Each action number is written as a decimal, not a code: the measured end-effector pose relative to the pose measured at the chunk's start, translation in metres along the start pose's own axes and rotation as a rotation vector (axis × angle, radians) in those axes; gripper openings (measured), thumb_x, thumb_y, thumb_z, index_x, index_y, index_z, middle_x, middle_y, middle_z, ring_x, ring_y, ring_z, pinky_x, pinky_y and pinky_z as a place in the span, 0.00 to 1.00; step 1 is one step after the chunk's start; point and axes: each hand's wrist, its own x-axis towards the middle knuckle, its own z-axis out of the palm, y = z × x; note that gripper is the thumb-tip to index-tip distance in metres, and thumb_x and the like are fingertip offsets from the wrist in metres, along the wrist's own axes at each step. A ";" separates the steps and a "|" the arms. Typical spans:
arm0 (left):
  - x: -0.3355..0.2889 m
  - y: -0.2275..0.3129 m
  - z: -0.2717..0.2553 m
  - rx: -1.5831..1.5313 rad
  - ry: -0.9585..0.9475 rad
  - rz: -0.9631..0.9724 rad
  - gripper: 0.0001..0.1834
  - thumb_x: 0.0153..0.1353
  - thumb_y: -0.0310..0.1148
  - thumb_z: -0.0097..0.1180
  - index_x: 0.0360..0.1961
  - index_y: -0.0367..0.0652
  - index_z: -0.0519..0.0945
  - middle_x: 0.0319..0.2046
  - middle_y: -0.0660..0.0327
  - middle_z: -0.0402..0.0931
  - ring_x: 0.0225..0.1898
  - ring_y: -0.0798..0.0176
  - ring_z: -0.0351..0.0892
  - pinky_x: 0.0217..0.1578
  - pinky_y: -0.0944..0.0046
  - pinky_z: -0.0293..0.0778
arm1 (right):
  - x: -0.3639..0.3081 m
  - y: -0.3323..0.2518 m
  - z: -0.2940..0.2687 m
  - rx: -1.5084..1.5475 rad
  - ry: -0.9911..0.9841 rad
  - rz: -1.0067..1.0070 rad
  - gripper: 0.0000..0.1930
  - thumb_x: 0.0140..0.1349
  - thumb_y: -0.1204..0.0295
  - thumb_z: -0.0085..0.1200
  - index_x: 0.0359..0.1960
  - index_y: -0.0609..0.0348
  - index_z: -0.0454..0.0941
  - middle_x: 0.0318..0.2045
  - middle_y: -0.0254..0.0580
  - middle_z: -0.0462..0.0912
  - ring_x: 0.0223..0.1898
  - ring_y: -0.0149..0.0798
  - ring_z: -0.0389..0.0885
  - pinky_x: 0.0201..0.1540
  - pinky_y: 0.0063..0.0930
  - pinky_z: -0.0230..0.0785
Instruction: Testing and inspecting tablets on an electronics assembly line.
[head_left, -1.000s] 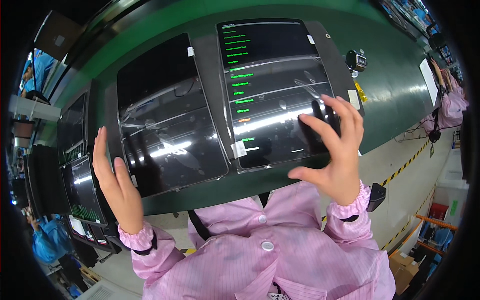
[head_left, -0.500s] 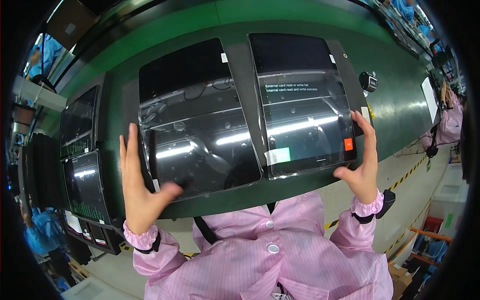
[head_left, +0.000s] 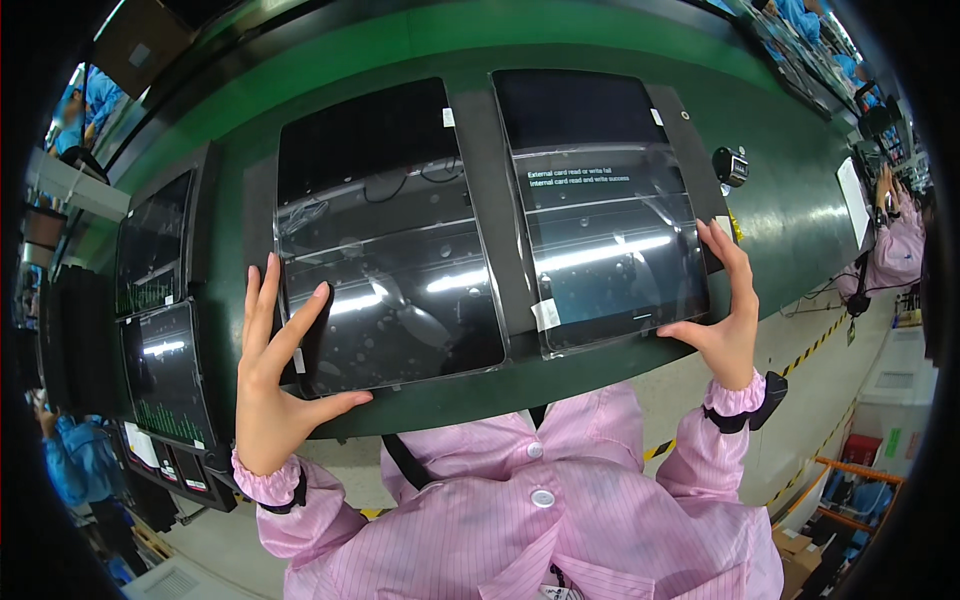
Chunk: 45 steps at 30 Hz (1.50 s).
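Note:
Two large black tablets lie side by side on grey pads. At the edge of the left tablet point(head_left: 385, 290) is my left hand point(head_left: 275, 385), fingers spread. Its index fingertip overlaps the dark surface and its thumb rests along the near edge. The other one, the right tablet point(head_left: 610, 230), has a lit screen with two short lines of white text and a white tab at its lower left. My right hand point(head_left: 728, 320) lies against its right side, thumb near the lower right corner and fingers apart. Clear film with bubbles covers both fronts.
Two more screens, an upper one point(head_left: 155, 245) and a lower one point(head_left: 165, 370), show green bars at left. A small black device point(head_left: 733, 167) sits on the green table point(head_left: 790, 230) to the right. People in blue and pink clothing work around the edges.
The green and red patches on the right tablet's screen have gone. The left tablet has shifted slightly left, widening the near gap. My left index finger has moved over its screen.

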 end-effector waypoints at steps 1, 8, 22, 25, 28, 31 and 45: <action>0.000 0.000 0.002 -0.004 0.006 -0.003 0.55 0.24 0.43 0.81 0.63 0.49 0.76 0.73 0.47 0.52 0.76 0.41 0.44 0.69 0.41 0.53 | 0.000 0.002 0.000 0.012 -0.004 -0.001 0.59 0.25 0.59 0.81 0.67 0.59 0.65 0.62 0.43 0.74 0.63 0.46 0.71 0.67 0.40 0.57; 0.001 0.006 0.005 -0.007 0.031 0.007 0.57 0.34 0.45 0.77 0.69 0.44 0.66 0.74 0.45 0.48 0.75 0.40 0.46 0.70 0.41 0.48 | -0.002 0.006 -0.001 0.064 -0.017 0.007 0.56 0.30 0.58 0.80 0.66 0.59 0.65 0.63 0.44 0.72 0.65 0.46 0.67 0.67 0.40 0.57; 0.047 0.169 0.112 -0.075 0.076 0.782 0.24 0.53 0.40 0.59 0.53 0.49 0.79 0.60 0.56 0.73 0.63 0.50 0.70 0.65 0.39 0.55 | -0.056 -0.006 0.003 0.586 0.192 0.402 0.26 0.65 0.78 0.56 0.63 0.61 0.61 0.39 0.39 0.82 0.38 0.25 0.77 0.43 0.17 0.67; 0.064 0.186 0.130 -0.057 0.119 0.746 0.29 0.52 0.42 0.61 0.57 0.47 0.77 0.58 0.52 0.73 0.64 0.49 0.68 0.65 0.37 0.55 | -0.057 -0.011 0.005 0.650 0.212 0.464 0.28 0.63 0.82 0.57 0.63 0.62 0.61 0.37 0.40 0.84 0.38 0.27 0.80 0.40 0.15 0.69; 0.079 0.191 0.127 -0.012 -0.001 0.660 0.37 0.50 0.46 0.64 0.62 0.43 0.72 0.57 0.48 0.72 0.66 0.47 0.64 0.66 0.34 0.50 | -0.051 -0.018 0.006 0.903 0.193 0.560 0.27 0.64 0.84 0.55 0.63 0.60 0.59 0.34 0.42 0.84 0.39 0.33 0.85 0.40 0.20 0.75; 0.086 0.194 0.135 0.048 -0.016 0.598 0.40 0.52 0.48 0.63 0.63 0.36 0.69 0.60 0.47 0.69 0.68 0.45 0.61 0.67 0.33 0.48 | -0.052 -0.017 0.012 1.007 0.228 0.573 0.27 0.63 0.86 0.54 0.61 0.61 0.58 0.32 0.41 0.83 0.34 0.30 0.83 0.39 0.20 0.75; 0.090 0.199 0.141 0.119 0.001 0.559 0.33 0.52 0.39 0.62 0.60 0.39 0.72 0.60 0.48 0.68 0.65 0.44 0.63 0.67 0.37 0.52 | -0.013 0.083 -0.039 0.162 0.329 0.524 0.11 0.63 0.78 0.58 0.46 0.61 0.76 0.28 0.35 0.80 0.29 0.29 0.78 0.33 0.25 0.69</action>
